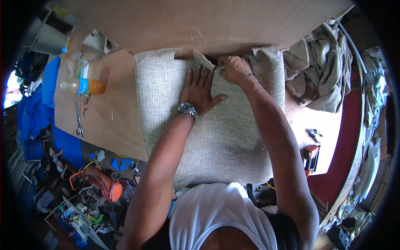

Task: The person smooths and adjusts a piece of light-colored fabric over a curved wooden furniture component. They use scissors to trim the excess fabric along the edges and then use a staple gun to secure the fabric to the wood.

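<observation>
A grey-beige woven fabric [225, 129] covers a padded, cushion-like block on the table in front of me. Its far edge is cut into flaps, and one small flap [203, 59] stands up between my hands. My left hand [201, 89], with a watch on the wrist, lies flat on the fabric, fingers spread toward that edge. To its right, my right hand [236, 70] is closed at the far edge, fingers curled on the fabric by the dark gap behind it. Its fingertips are partly hidden.
A wooden panel [200, 21] rises behind the fabric. On the left table lie a bottle of orange drink [89, 86] and scissors [79, 121]. Crumpled fabric [325, 71] and an orange-black stapler-like tool [310, 158] are at right. An orange compressor [109, 187] stands below left.
</observation>
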